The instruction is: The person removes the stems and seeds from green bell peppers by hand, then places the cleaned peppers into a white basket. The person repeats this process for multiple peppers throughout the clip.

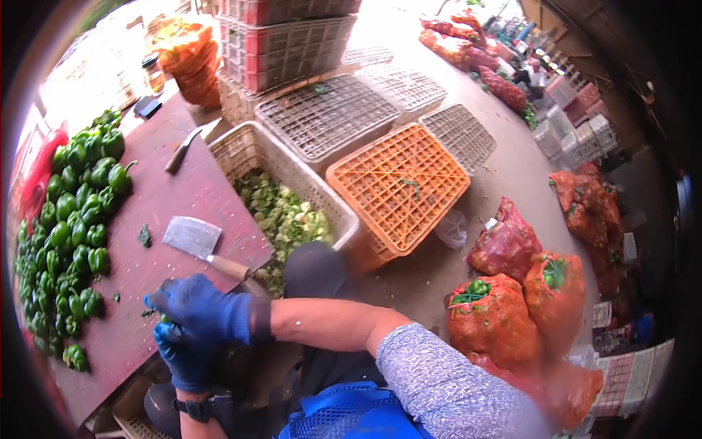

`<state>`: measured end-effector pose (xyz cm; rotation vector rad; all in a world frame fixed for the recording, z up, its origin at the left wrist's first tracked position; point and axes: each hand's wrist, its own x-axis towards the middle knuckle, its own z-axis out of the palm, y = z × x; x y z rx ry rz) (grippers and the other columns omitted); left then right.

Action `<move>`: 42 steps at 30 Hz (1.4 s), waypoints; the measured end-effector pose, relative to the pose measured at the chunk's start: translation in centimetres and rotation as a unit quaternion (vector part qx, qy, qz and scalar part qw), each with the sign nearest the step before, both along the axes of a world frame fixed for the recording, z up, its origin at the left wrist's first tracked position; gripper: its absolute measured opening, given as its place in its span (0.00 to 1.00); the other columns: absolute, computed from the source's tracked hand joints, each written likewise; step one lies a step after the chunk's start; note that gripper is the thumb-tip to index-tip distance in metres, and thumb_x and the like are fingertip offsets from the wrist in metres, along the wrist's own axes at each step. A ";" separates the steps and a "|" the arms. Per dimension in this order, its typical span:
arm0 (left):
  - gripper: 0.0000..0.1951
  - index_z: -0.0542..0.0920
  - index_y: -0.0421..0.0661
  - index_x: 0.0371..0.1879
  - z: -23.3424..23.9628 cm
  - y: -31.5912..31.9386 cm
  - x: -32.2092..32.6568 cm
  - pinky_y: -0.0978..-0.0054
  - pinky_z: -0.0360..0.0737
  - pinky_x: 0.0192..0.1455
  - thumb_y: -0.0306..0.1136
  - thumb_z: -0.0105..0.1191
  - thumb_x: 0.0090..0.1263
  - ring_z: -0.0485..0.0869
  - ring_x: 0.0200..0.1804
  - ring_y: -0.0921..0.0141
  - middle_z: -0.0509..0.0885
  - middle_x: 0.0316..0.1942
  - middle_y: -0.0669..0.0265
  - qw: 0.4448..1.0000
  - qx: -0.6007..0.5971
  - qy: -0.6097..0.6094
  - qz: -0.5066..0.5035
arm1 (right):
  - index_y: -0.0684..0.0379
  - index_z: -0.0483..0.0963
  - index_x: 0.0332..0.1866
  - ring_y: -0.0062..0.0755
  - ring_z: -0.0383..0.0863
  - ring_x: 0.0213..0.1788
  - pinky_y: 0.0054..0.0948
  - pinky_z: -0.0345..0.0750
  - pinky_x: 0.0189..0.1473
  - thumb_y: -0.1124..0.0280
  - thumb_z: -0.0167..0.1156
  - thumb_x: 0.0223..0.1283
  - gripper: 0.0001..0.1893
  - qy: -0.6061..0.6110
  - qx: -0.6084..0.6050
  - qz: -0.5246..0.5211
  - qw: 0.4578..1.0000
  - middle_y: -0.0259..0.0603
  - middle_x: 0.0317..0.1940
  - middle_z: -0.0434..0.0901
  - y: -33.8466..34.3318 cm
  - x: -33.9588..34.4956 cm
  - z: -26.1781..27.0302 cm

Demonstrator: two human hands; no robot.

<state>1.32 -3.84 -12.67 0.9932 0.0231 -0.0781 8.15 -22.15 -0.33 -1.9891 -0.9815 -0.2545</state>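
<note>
My right hand (pixel 203 307), in a blue glove, reaches across to the near edge of the red table (pixel 148 197). Just below it is my left hand (pixel 184 354), also gloved in blue, the two touching. A small bit of a green pepper (pixel 165 318) shows between them; the fingers hide the rest, and which hand grips it is unclear. A cleaver (pixel 193 235) lies flat beyond my hands, its wooden handle towards the table's corner. Farther up lies a knife (pixel 184 151) with a dark handle. Green bell peppers (pixel 77 219) are heaped along the left side.
A pale plastic crate (pixel 285 159) holding green pepper cores (pixel 290 214) stands against the table. Beside it are an upturned orange crate (pixel 400 186) and stacked crates (pixel 285 49). Mesh sacks (pixel 491 324) stand at the right. A red net bag (pixel 41 175) lies behind the peppers.
</note>
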 end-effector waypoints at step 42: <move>0.23 0.77 0.38 0.61 11.6 -1.6 -1.3 0.74 0.82 0.56 0.30 0.59 0.67 0.85 0.50 0.73 0.84 0.51 0.63 0.987 0.112 0.106 0.046 | 0.61 0.76 0.62 0.33 0.89 0.38 0.30 0.86 0.36 0.40 0.43 0.80 0.32 0.533 0.195 0.122 0.814 0.44 0.47 0.85 -2.1 4.4 0.9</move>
